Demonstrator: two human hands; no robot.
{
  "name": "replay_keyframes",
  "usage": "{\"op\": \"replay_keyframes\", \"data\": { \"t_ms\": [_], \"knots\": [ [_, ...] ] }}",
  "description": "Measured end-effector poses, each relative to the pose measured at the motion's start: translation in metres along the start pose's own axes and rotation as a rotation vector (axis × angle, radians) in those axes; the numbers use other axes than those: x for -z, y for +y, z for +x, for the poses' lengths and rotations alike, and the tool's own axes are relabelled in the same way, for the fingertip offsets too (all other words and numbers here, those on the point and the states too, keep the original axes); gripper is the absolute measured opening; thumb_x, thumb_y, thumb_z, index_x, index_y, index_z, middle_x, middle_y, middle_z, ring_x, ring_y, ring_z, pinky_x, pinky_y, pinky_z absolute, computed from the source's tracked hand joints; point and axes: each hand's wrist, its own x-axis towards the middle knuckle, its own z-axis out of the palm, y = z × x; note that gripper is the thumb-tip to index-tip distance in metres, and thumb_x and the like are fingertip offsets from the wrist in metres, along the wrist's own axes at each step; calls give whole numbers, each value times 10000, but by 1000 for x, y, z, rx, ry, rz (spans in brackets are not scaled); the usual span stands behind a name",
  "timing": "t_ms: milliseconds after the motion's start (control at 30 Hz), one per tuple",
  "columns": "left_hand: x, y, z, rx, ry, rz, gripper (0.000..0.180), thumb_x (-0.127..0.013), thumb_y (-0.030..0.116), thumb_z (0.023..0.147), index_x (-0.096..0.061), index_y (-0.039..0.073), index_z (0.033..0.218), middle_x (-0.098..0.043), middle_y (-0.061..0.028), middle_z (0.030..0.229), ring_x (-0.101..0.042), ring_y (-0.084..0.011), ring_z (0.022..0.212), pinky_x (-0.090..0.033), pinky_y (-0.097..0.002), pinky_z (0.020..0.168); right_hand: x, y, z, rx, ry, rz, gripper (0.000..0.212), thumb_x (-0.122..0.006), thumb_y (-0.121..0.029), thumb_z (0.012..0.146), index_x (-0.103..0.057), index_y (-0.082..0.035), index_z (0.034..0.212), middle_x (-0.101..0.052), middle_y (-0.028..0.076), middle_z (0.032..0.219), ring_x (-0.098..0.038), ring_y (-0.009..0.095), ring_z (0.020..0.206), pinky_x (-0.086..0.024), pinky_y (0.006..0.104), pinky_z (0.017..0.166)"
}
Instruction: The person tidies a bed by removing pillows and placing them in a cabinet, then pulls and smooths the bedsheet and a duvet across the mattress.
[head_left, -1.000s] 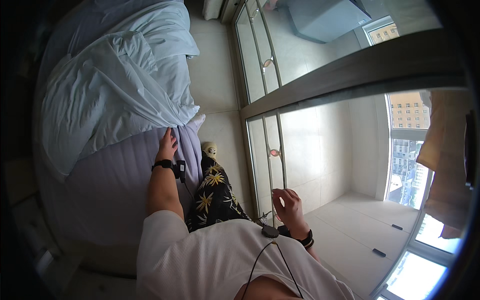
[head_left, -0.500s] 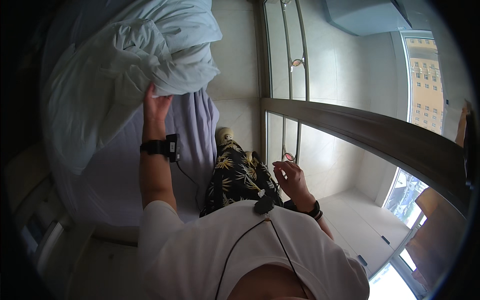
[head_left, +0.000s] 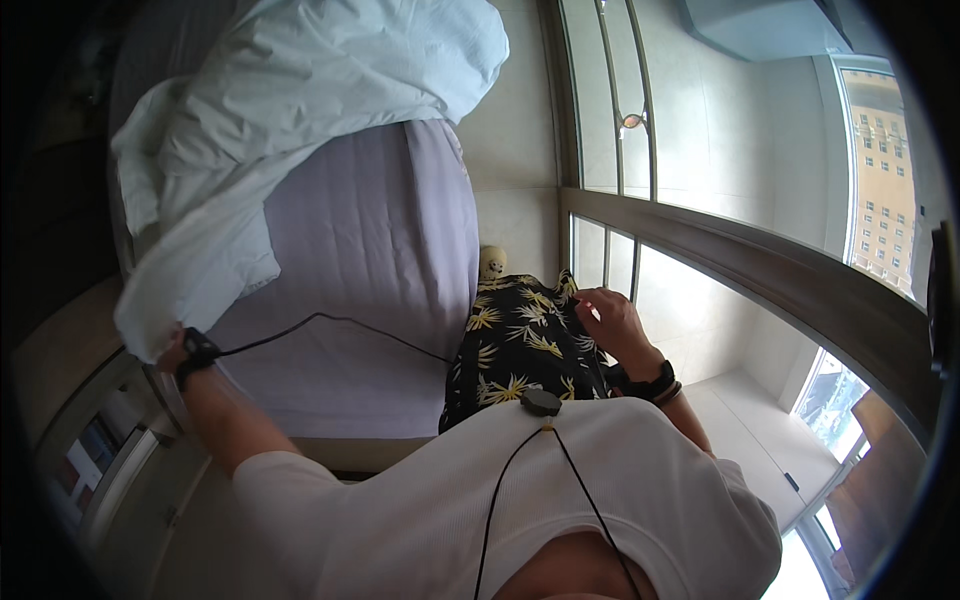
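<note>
A pale white-blue duvet (head_left: 290,90) lies bunched over the far and left part of the bed. My left hand (head_left: 172,350) grips a corner of it at the bed's left edge; the cloth there is smeared by motion, and my fingers are mostly hidden. One stretch of the duvet runs taut from the far bundle down to that hand. Under it, the lilac bed sheet (head_left: 360,230) lies bare with light creases. At my right side, my right hand (head_left: 612,322) hangs in the air by my patterned black shorts (head_left: 520,335), fingers loosely bent and holding nothing.
A black cable (head_left: 330,316) runs from my left wrist across the sheet. Right of the bed is a strip of tiled floor (head_left: 515,140), then a framed glass partition (head_left: 720,225). Low shelving (head_left: 95,460) stands at the near left.
My left hand has swung left and toward me, drawing the duvet's near edge along. More of the lilac sheet shows. My right hand stays by my side.
</note>
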Motion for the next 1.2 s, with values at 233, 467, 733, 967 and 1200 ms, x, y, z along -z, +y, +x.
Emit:
{"op": "replay_keyframes", "data": {
  "t_ms": [233,467,733,967,1200],
  "knots": [
    [-189,147,-168,798,-644,-740,588,-550,132,760,-232,53,1248,-434,-112,1091,-461,-246,994,-324,-401,877,0,-10,59,147,-1,-51,118,-507,-113,744,-557,-35,817,-573,112,712,-558,272,680,-451,353,636],
    [-240,269,-156,1351,-749,-1097,741,-550,446,744,-202,61,1274,-427,-97,1061,-477,-221,949,-307,-415,832,15,-41,142,419,48,-46,113,-523,-110,738,-558,-52,828,-551,92,696,-545,257,672,-432,355,671],
    [-357,361,-105,1517,-827,-962,1023,-522,671,612,-77,75,1314,-214,-123,1318,-217,-270,1208,-184,-458,940,75,-23,291,360,64,109,64,-531,-80,736,-538,-37,782,-570,131,711,-558,293,633,-452,355,553],
    [-437,436,-40,1594,-792,-1138,938,-497,691,592,-193,160,1303,-205,-92,1328,-192,-258,1203,-127,-495,956,125,23,390,64,100,40,97,-535,-93,738,-564,-44,816,-588,115,742,-576,273,657,-469,336,576],
    [-441,369,-27,1298,-648,-1135,447,-447,248,834,-307,140,1244,-317,-75,1259,-341,-253,1115,-358,-373,858,131,6,452,168,-26,4,117,-517,-92,752,-557,-30,843,-587,132,732,-580,288,654,-471,333,571]
  ]
}}
